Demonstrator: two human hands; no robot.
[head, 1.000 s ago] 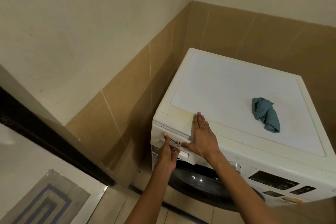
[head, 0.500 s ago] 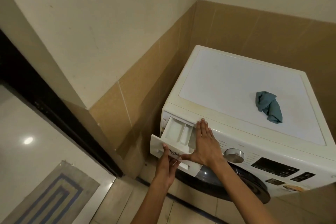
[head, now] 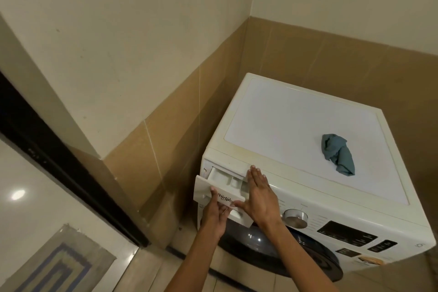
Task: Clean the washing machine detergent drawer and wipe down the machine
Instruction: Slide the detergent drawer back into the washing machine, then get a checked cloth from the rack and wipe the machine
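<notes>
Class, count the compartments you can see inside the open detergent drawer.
2. In the detergent drawer, a larger compartment lies farther from the right hand, and a smaller compartment sits right beside it. That hand may hide more.

The washing machine [head: 284,121] has a smooth, faintly yellowed off-white casing with a matt top, and its detergent drawer [head: 218,178] is smooth white plastic. The dial [head: 295,218] looks like shiny metal, the door [head: 260,246] dark and glossy; the crumpled teal cloth [head: 338,155] is soft matt fabric
</notes>
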